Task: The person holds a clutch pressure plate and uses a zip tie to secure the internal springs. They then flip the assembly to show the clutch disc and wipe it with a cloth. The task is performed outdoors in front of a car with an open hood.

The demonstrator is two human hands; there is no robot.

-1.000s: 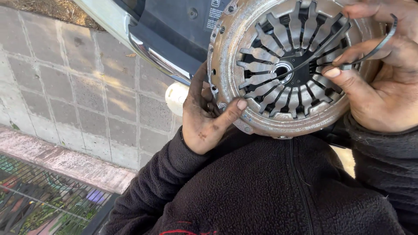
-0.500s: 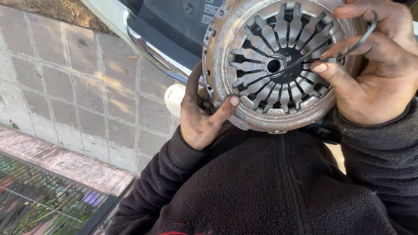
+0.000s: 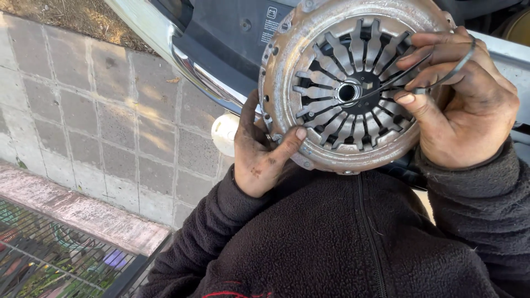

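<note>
1. The person is holding a round, rusty clutch pressure plate (image 3: 353, 83) up against the chest, over a dark fleece jacket (image 3: 342, 237), with its slotted spring fingers and centre hole facing the camera.
2. The left hand (image 3: 265, 149) is gripping the plate's lower left rim: the thumb is pressing on the front face of the rim, and the fingers are curling behind it, mostly hidden.
3. The right hand (image 3: 464, 105) is lying against the plate's right edge and is pinching a thin, dark, bent metal strip (image 3: 419, 72) between thumb and fingers.
4. 1 end of the strip is looping over the knuckles; the other is reaching across the spring fingers and is ending right at the centre hole. Whether it is going into the hole, I cannot tell.
5. Both hands are looking smeared with dark grease.
6. Just behind the plate, a vehicle's black panel (image 3: 221, 33) and pale bumper edge (image 3: 149, 27) are showing at the top.
7. A small white rounded object (image 3: 225, 132) is sitting just beside the left hand; its kind is unclear.
8. Grey paving blocks (image 3: 83, 110) are filling the left side, and a metal grate (image 3: 49, 259) is lying at the lower left corner.
</note>
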